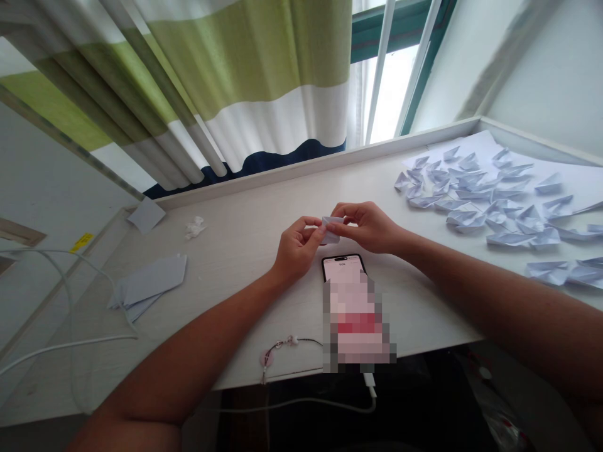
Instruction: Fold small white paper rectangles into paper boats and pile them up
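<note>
As both forearms (230, 317) converge, left fingers (314, 242) and right fingers (342, 230) pinch folded paper (333, 239).

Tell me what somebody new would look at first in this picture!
Probably the crowd of folded white paper shapes, spread over the right side of the desk. Next might come the small piece of white paper in the middle, held between the left grip and the right grip. Just below lies a phone with a pinkish, blurred-out screen.
</note>
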Demonstrator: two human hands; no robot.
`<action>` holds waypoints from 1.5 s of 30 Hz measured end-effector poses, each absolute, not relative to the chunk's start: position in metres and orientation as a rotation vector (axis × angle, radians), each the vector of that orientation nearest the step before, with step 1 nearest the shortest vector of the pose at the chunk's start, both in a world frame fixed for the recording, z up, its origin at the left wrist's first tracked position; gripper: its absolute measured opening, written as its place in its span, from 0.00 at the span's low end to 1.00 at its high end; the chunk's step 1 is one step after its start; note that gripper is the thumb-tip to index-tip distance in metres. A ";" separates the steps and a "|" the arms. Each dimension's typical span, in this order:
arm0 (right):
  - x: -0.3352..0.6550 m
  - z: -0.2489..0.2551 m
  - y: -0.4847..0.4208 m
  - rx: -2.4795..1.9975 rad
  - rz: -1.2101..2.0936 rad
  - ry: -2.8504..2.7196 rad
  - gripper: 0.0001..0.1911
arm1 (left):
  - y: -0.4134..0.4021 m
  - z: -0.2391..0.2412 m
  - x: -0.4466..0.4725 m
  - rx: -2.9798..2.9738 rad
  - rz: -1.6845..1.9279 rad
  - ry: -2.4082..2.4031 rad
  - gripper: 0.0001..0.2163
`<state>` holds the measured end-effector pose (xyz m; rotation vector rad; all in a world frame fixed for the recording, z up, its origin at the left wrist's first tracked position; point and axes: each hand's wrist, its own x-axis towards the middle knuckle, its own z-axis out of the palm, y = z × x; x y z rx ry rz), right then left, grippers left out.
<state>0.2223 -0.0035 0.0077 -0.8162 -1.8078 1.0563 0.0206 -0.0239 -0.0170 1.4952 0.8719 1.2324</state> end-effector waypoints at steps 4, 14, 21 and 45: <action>0.223 0.010 -0.005 -0.823 1.063 -1.844 0.25 | -0.021 -0.015 0.019 1.612 1.339 0.940 0.16; 0.225 0.006 -0.005 -0.809 1.121 -1.897 0.25 | -0.017 -0.017 0.017 1.565 1.353 0.929 0.18; 0.227 0.005 -0.003 -0.876 1.118 -1.895 0.27 | -0.017 -0.016 0.017 1.551 1.340 0.912 0.17; 0.224 0.003 -0.004 -0.812 0.602 -1.867 0.12 | -0.018 -0.009 0.017 1.373 1.267 0.815 0.20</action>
